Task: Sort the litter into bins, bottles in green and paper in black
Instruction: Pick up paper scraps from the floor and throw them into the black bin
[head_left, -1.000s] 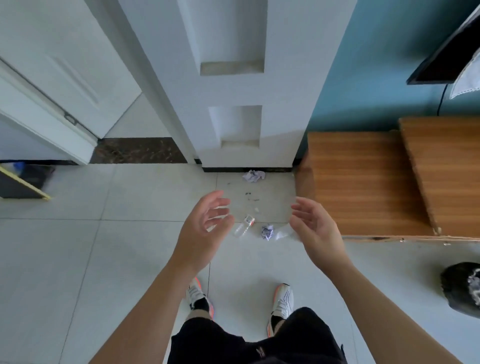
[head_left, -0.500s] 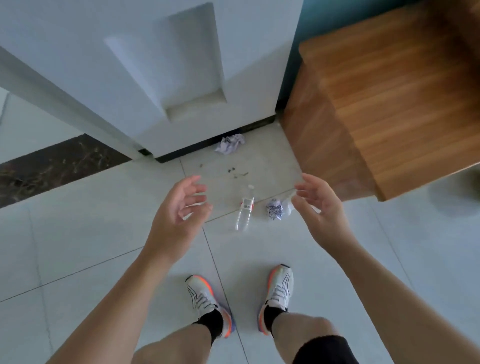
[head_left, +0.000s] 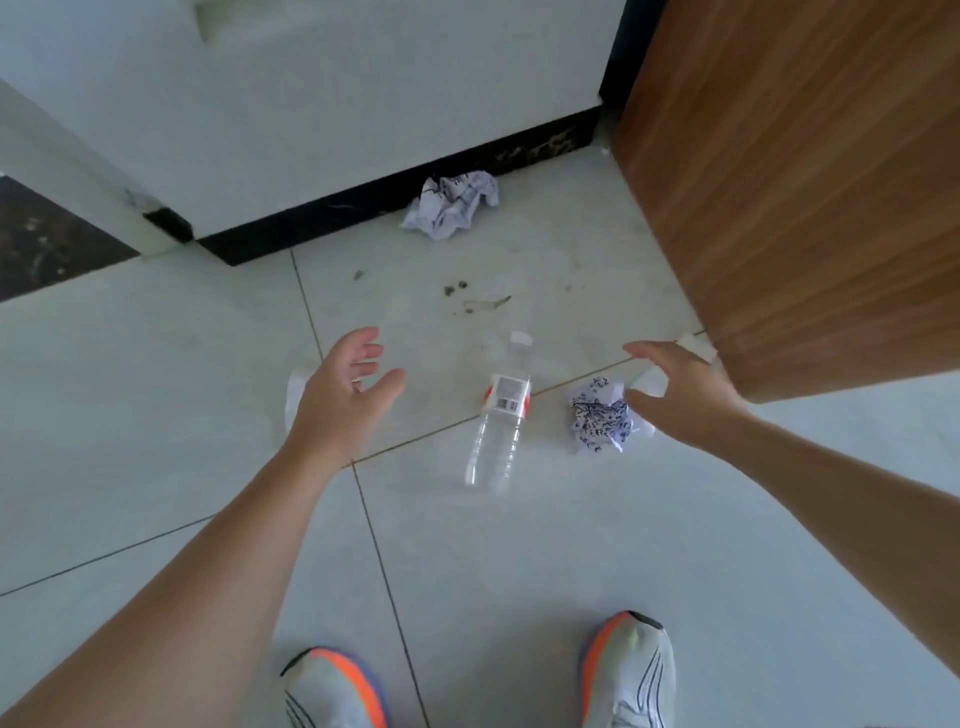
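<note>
Head view looks down at a pale tiled floor (head_left: 156, 415) with both bare hands stretched out low above it, fingers spread and grasping nothing. A clear plastic bottle (head_left: 501, 415) with a white cap and red-and-white label lies on its side across a tile joint, between the two hands and touching neither. The left hand (head_left: 337, 400) hovers to the bottle's left, partly covering a white scrap (head_left: 295, 395) on the floor. The right hand (head_left: 680, 395) hangs just beside a crumpled ball of printed paper (head_left: 597, 415), its thumb close to the ball; contact cannot be told. A larger crumpled paper (head_left: 452, 205) rests against the dark skirting (head_left: 363, 208) of the white wall, near the wooden cabinet (head_left: 805, 182). Two sneakers (head_left: 628, 675) stand at the floor's near edge.
</note>
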